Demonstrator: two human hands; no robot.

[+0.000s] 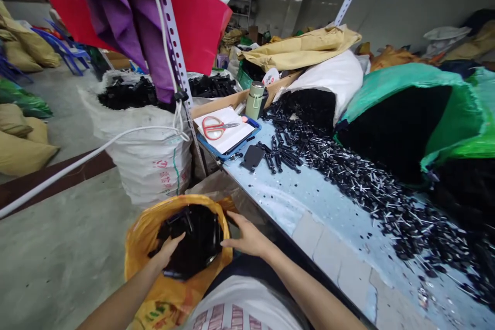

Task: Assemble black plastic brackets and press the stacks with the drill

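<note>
A yellow woven sack (135, 232) stands with its mouth up in front of me, holding shiny black plastic pieces (193, 247). My left hand (170, 251) reaches over the near left side into the sack's mouth, close above the pieces. One digit of it is stretched out; the rest partly blend into the dark contents. At the right rim is my right hand (247, 234), its thumb and fingers spread apart, the thumb tip over the rim. I see nothing held in it. Whether it presses on the rim, I cannot tell.
A blue-topped table (266, 191) to the right bears piles of small black parts (348, 170), red-handled scissors (214, 128) on paper in a blue tray (228, 154), and a green flask (254, 100). A white sack (143, 149) and a metal post (176, 56) stand beyond.
</note>
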